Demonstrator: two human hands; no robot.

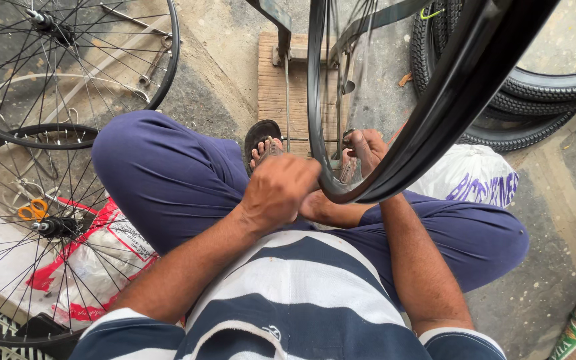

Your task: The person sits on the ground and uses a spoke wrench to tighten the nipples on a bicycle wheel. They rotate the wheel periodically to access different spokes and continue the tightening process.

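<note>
I sit cross-legged in blue trousers and a striped shirt. A black bicycle rim (435,120) stands upright in front of me, its lowest part between my hands. My left hand (280,190) is curled into a fist against the rim's lower edge; what it grips is hidden. My right hand (366,148) reaches behind the rim near the spokes (338,80), its fingers closed around something small that I cannot make out. My sandalled foot (263,143) rests just beyond my left hand.
Two spoked wheels (48,87) lie on the left over a white and red sack (95,260), with orange-handled scissors (33,210) beneath. Black tyres (535,100) are stacked at the upper right. A white printed bag (468,175) sits by my right knee. A wooden board (275,87) lies ahead.
</note>
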